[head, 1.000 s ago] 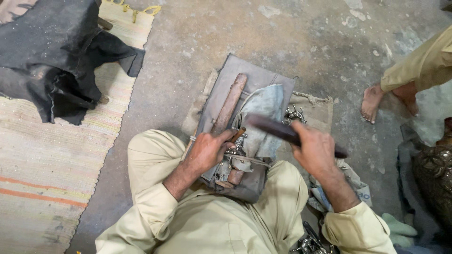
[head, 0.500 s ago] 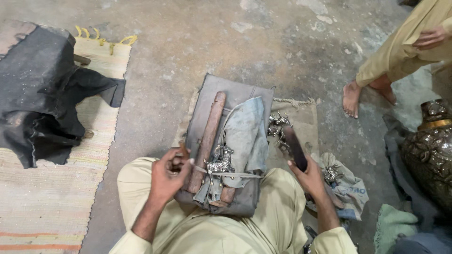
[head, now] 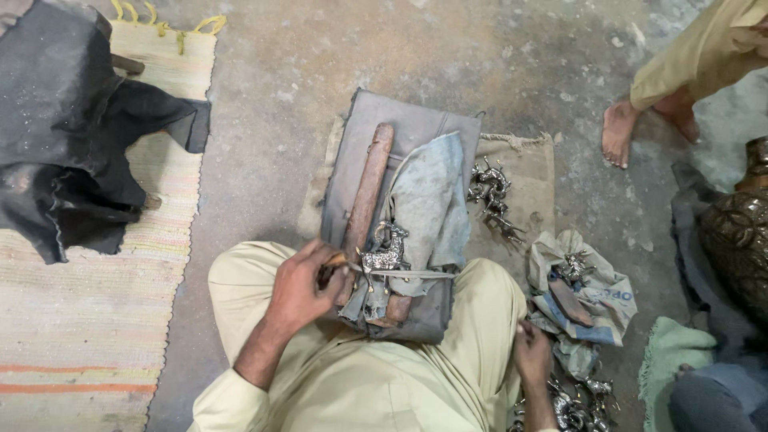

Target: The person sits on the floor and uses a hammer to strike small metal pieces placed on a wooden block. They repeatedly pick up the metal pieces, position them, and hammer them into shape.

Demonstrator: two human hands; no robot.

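A small silvery animal figurine [head: 385,254] lies on a blue-grey cloth [head: 428,208] over a grey padded block [head: 416,120] in my lap. A brown wooden stick [head: 366,188] lies lengthwise on the block. My left hand [head: 304,286] is closed around the handle end of a thin metal rod [head: 408,274], which crosses just below the figurine. My right hand [head: 532,356] is down by my right knee, next to a pile of metal figurines [head: 570,410]. Its fingers are partly hidden. A dark flat tool [head: 570,301] rests on a crumpled bag [head: 604,292] to the right.
More metal figurines [head: 492,192] lie on a sack beside the block. Another person's bare foot [head: 618,132] stands at the upper right. A dark embossed vase [head: 740,232] is at the right edge, with a green cloth [head: 668,352] below it. A black cloth [head: 72,136] covers a striped mat [head: 80,320].
My right hand has dropped from over the block, where it held a dark flat tool, to beside my right knee. My left hand stays at the figurine.
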